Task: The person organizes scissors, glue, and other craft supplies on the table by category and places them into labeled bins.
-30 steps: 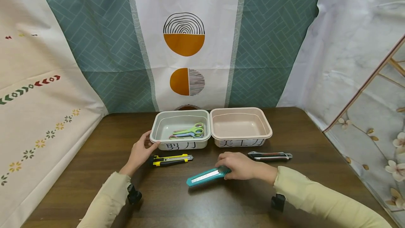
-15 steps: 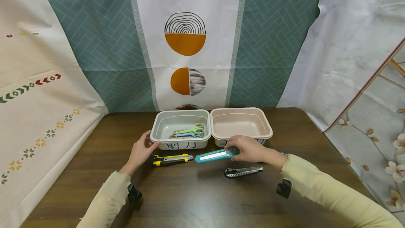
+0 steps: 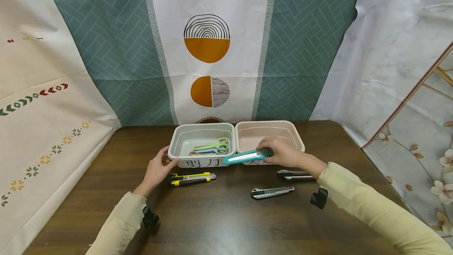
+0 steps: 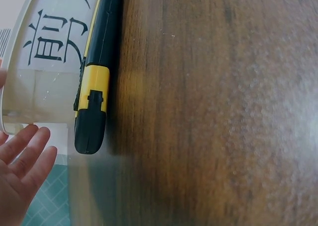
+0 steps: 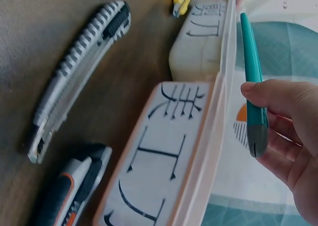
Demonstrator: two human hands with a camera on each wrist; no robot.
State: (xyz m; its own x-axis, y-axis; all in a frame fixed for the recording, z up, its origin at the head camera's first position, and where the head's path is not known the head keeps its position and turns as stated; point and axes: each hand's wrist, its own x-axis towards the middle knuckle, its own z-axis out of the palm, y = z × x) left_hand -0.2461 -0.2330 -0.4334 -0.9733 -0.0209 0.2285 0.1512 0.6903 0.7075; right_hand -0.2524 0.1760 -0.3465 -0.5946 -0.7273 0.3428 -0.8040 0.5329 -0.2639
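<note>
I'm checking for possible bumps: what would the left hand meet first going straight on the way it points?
The light grey plastic bin, most likely: the left hand is at its near left corner and appears to touch it.

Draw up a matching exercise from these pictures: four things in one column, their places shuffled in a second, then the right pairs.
Things
1. teal cutter
2. green scissors
3. yellow-and-black cutter
4. pink bin

Places
A. lying on the table, in front of the pale grey bin
B. standing to the right of the pale grey bin
C. held in the right hand
D. lying inside the pale grey bin

Pairs: 1-C, 2-D, 3-A, 4-B
</note>
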